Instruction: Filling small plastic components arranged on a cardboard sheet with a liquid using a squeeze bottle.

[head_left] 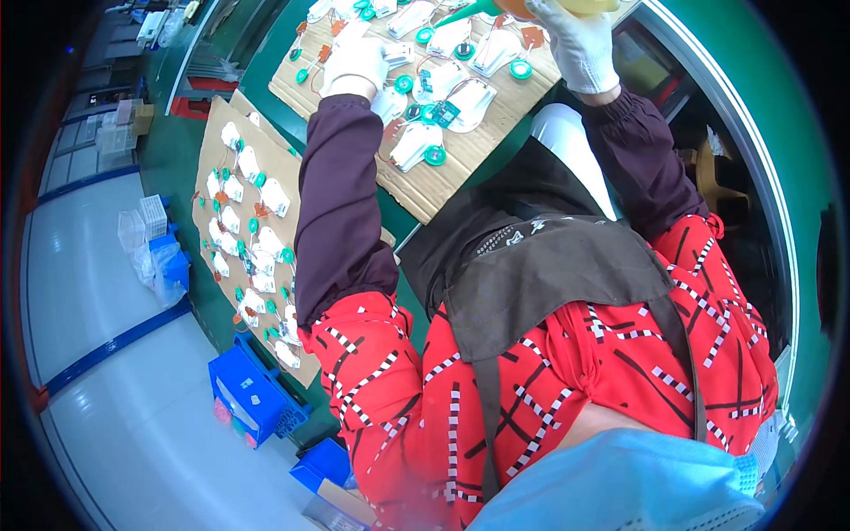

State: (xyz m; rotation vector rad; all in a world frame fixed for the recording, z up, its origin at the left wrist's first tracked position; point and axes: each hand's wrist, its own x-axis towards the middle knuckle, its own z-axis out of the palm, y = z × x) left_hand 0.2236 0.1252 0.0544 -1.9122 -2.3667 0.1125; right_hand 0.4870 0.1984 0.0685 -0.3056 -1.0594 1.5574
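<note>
White-gloved left hand [354, 62] rests flat on white parts [416, 142] on cardboard sheet [443, 181]; right hand [580, 44] grips yellow bottle [567, 7], green nozzle.

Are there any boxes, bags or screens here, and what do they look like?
Blue bins: floor at lower left, boxy plastic, open tops.
Clear bags: floor at left, crumpled, see-through.
Cardboard sheets: green table, flat, brown, carrying white parts with green rings.
Screens: none visible.
</note>
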